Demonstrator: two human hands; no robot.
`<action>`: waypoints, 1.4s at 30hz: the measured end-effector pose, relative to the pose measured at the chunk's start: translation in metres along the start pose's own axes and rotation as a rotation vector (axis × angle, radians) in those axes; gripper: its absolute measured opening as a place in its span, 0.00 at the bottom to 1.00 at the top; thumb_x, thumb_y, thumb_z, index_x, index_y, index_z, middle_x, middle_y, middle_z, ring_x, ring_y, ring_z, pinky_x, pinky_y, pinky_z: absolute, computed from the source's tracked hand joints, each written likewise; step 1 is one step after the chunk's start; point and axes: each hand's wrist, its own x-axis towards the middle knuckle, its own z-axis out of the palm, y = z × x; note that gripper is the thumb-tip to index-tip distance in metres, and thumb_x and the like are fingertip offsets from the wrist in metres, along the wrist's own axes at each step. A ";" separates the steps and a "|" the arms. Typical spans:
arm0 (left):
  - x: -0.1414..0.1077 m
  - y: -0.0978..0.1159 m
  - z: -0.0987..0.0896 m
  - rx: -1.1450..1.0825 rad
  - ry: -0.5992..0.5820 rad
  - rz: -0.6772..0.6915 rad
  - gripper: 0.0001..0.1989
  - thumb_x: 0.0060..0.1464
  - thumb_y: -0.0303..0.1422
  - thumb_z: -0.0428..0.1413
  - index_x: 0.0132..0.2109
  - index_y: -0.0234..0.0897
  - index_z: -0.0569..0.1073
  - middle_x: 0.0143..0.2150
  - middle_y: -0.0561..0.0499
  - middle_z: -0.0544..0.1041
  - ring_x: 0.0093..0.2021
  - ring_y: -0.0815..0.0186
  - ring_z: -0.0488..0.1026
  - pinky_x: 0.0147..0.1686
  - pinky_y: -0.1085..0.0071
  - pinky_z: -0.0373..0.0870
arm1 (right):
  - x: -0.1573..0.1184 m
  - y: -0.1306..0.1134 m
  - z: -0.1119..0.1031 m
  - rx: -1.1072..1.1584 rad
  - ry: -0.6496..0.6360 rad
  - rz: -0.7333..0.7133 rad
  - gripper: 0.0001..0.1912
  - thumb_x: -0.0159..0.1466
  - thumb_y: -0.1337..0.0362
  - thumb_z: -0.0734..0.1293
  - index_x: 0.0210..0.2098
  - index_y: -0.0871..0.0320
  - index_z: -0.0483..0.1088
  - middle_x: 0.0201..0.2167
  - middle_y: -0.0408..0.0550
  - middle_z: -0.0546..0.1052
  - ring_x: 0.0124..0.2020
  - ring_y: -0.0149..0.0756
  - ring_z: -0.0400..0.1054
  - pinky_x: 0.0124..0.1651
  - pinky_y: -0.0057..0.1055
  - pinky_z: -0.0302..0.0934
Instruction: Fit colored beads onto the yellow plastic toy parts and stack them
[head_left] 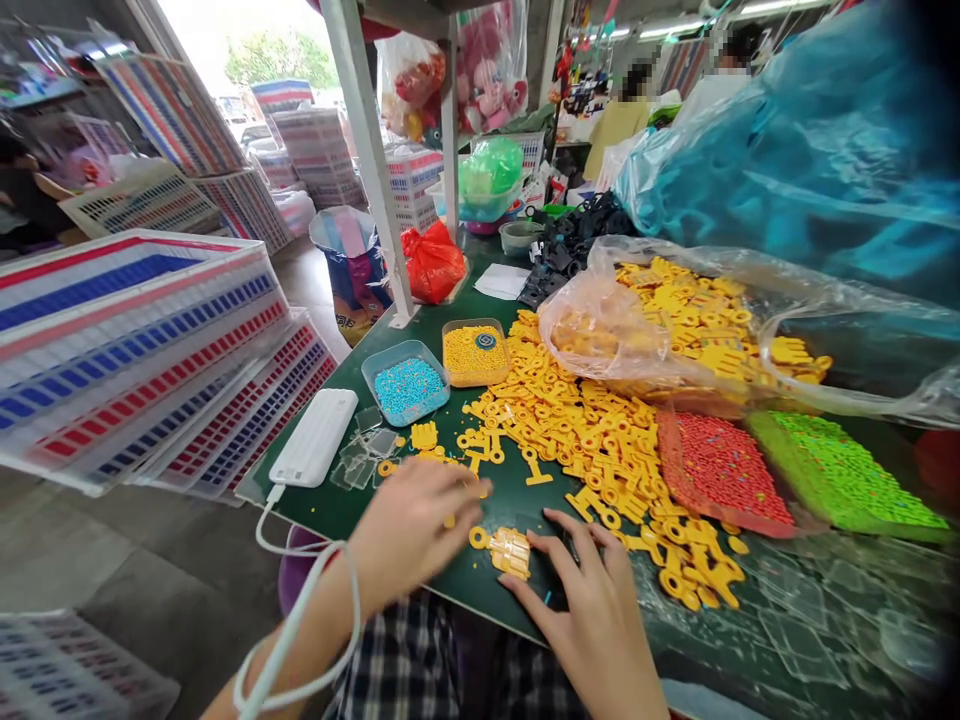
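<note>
A flat yellow plastic piece (510,553) with a round ring at its left end lies near the front edge of the green table. My right hand (581,585) steadies it, thumb and index finger touching its right side and lower edge. Just left of it, my left hand (424,520) hovers over the table, slightly blurred, fingers stretched and apart with nothing visible in them. Beyond that hand are a few loose yellow pieces (424,435) and small clear plastic plates (365,455). A large pile of yellow pieces (570,420) spreads behind my right hand.
Trays of blue beads (409,385), yellow beads (476,354), red beads (720,465) and green beads (855,470) surround the pile. A white power bank (315,438) trails a cable around my left forearm. Striped crates (142,350) stand left; a table post (371,150) rises behind.
</note>
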 end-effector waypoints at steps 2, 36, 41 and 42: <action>0.013 -0.032 -0.012 0.132 0.072 -0.161 0.13 0.66 0.37 0.48 0.50 0.41 0.75 0.48 0.47 0.78 0.47 0.59 0.74 0.47 0.60 0.67 | 0.000 0.000 0.000 0.013 -0.007 0.005 0.19 0.65 0.44 0.60 0.41 0.51 0.71 0.48 0.52 0.74 0.48 0.50 0.63 0.50 0.50 0.60; 0.019 -0.122 -0.016 0.590 -0.058 -0.079 0.12 0.65 0.34 0.50 0.39 0.41 0.79 0.35 0.50 0.79 0.37 0.60 0.71 0.43 0.60 0.55 | 0.003 0.004 0.002 -0.033 0.061 -0.097 0.21 0.68 0.45 0.57 0.43 0.53 0.72 0.45 0.52 0.74 0.46 0.46 0.62 0.48 0.43 0.59; 0.018 -0.124 -0.019 0.566 -0.052 -0.101 0.12 0.65 0.36 0.51 0.40 0.41 0.79 0.36 0.50 0.80 0.37 0.60 0.71 0.43 0.60 0.54 | 0.004 0.003 0.001 -0.031 0.057 -0.096 0.21 0.68 0.45 0.57 0.43 0.52 0.72 0.45 0.52 0.74 0.46 0.46 0.62 0.48 0.44 0.60; 0.018 -0.124 -0.019 0.555 -0.058 -0.103 0.12 0.65 0.36 0.51 0.41 0.42 0.79 0.36 0.50 0.80 0.37 0.60 0.71 0.43 0.60 0.54 | 0.004 0.003 0.000 -0.030 0.056 -0.095 0.21 0.68 0.45 0.57 0.43 0.52 0.72 0.45 0.51 0.74 0.45 0.46 0.62 0.48 0.44 0.60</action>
